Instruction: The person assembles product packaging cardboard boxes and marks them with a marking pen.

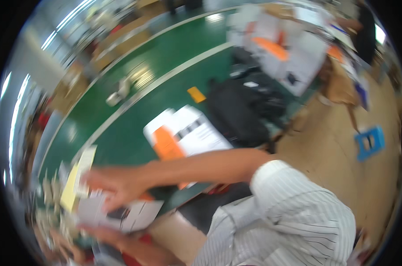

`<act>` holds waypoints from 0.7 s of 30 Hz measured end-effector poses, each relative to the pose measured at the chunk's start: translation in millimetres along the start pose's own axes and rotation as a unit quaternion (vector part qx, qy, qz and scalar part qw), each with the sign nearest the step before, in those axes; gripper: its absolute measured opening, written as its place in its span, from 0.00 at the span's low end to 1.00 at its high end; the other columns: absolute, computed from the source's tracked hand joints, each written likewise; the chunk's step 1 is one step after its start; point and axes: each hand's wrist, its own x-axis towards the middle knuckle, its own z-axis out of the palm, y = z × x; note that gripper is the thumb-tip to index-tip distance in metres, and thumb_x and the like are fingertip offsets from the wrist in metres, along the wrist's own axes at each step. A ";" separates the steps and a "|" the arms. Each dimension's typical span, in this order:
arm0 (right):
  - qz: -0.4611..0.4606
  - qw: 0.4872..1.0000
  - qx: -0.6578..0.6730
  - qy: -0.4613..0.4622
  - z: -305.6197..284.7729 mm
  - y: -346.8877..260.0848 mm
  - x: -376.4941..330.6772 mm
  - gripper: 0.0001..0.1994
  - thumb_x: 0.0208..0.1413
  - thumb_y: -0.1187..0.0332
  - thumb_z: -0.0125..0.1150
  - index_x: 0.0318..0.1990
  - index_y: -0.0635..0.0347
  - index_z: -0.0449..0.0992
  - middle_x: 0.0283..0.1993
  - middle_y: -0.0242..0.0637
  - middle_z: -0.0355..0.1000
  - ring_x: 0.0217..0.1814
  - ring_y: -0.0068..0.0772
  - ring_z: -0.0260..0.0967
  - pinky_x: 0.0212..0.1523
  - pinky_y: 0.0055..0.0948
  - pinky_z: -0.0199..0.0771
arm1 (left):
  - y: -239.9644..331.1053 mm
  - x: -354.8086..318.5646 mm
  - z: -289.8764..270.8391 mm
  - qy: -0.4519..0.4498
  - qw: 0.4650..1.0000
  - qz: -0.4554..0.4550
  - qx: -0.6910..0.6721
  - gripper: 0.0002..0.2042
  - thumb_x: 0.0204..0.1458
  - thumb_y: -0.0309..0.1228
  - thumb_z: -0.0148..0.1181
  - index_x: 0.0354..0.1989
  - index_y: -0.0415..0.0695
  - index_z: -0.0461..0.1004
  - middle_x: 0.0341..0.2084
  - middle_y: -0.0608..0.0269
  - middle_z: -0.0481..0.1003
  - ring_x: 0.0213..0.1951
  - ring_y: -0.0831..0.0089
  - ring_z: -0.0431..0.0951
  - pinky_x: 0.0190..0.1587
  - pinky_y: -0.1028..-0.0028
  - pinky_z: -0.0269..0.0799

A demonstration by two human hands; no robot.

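Observation:
The whole picture is smeared by motion. My right hand (113, 186) reaches far to the left from a striped sleeve, its fingers lying over the top edge of a flat grey and white carton (134, 214). The blur hides whether those fingers grip the carton. My left hand (104, 237) is under the carton at the lower left, holding it from below. A yellow sheet (71, 188) lies just left of both hands.
A white and orange box (190, 133) lies on the green floor (174, 57) with white lines. Behind it is a black bag (236, 111). A blue stool (370, 142) stands on brown cardboard at the right. More white and orange boxes (280, 48) are stacked at the back.

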 end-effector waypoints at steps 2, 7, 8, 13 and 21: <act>-0.074 0.992 -0.086 -0.046 6.8 20.6 1.6 0.25 0.47 0.56 0.66 0.49 0.62 0.71 0.54 0.48 0.61 0.53 0.50 0.63 0.53 0.41 0.64 | 35.8 -16.4 29.8 -0.008 0.994 -0.030 -0.103 0.35 0.63 0.55 0.36 0.63 0.33 0.58 0.61 0.50 0.61 0.61 0.56 0.62 0.64 0.62 0.56; 0.003 0.999 -0.030 -0.019 -16.2 2.8 -16.5 0.19 0.48 0.53 0.65 0.37 0.62 0.79 0.55 0.46 0.62 0.53 0.49 0.63 0.51 0.42 0.66 | 20.1 -7.9 48.1 -0.091 0.957 0.239 -0.135 0.21 0.58 0.37 0.49 0.54 0.34 0.64 0.50 0.50 0.66 0.51 0.58 0.67 0.55 0.62 0.63; 0.002 0.999 -0.034 -0.036 -21.5 -0.9 -17.5 0.19 0.48 0.53 0.66 0.35 0.62 0.80 0.56 0.45 0.62 0.53 0.48 0.64 0.51 0.42 0.66 | 18.6 -8.4 50.8 -0.095 0.936 0.310 -0.135 0.18 0.57 0.32 0.52 0.52 0.34 0.66 0.48 0.50 0.67 0.48 0.58 0.68 0.53 0.62 0.65; -0.130 0.988 -0.087 0.018 -11.0 -1.8 -11.5 0.18 0.46 0.54 0.68 0.38 0.58 0.82 0.53 0.45 0.66 0.54 0.48 0.63 0.52 0.41 0.66 | 16.2 -13.8 46.3 -0.163 0.914 0.371 -0.028 0.25 0.60 0.44 0.45 0.56 0.33 0.63 0.54 0.50 0.65 0.54 0.57 0.65 0.57 0.61 0.61; -0.085 0.986 -0.136 0.035 -16.1 -7.9 -33.8 0.19 0.47 0.67 0.68 0.50 0.54 0.79 0.57 0.42 0.66 0.64 0.49 0.59 0.65 0.43 0.57 | 27.0 -48.0 17.9 -0.262 0.941 0.199 0.080 0.17 0.59 0.34 0.51 0.49 0.33 0.73 0.53 0.55 0.69 0.49 0.68 0.70 0.54 0.69 0.64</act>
